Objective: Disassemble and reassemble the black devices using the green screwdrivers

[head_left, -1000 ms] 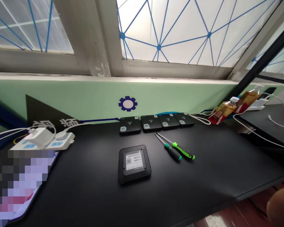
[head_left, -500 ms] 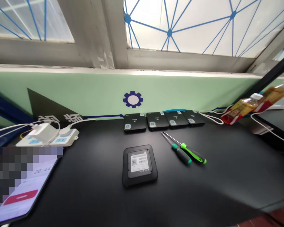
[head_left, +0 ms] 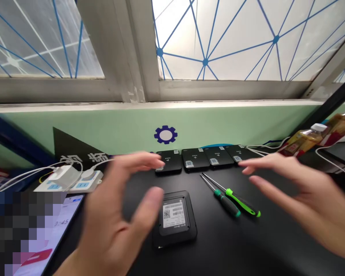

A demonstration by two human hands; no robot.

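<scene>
My left hand [head_left: 117, 211] is open above the table, thumb and fingers apart, its thumb overlapping the left edge of a black square device [head_left: 182, 234] that lies label side up. Over the right part of the table hangs my right hand [head_left: 299, 195], also open, holding nothing. Between the hands, right of the device, lie a dark green screwdriver [head_left: 228, 205] and a bright green one [head_left: 244, 204], tips toward the wall. Several black boxes stand in a row behind them, among them the leftmost box [head_left: 171, 163], partly behind my left fingertips.
A white power strip [head_left: 87, 182] with plugs and cables is at the left, a lit phone or tablet [head_left: 57, 226] in front of it. Bottles [head_left: 304, 140] and white cables are at the back right. A green wall [head_left: 218, 124] and windows rise behind the black table [head_left: 212, 253].
Both hands have come into view, open, over the table. The view has tilted up slightly, so the objects appear lower and a little to the right.
</scene>
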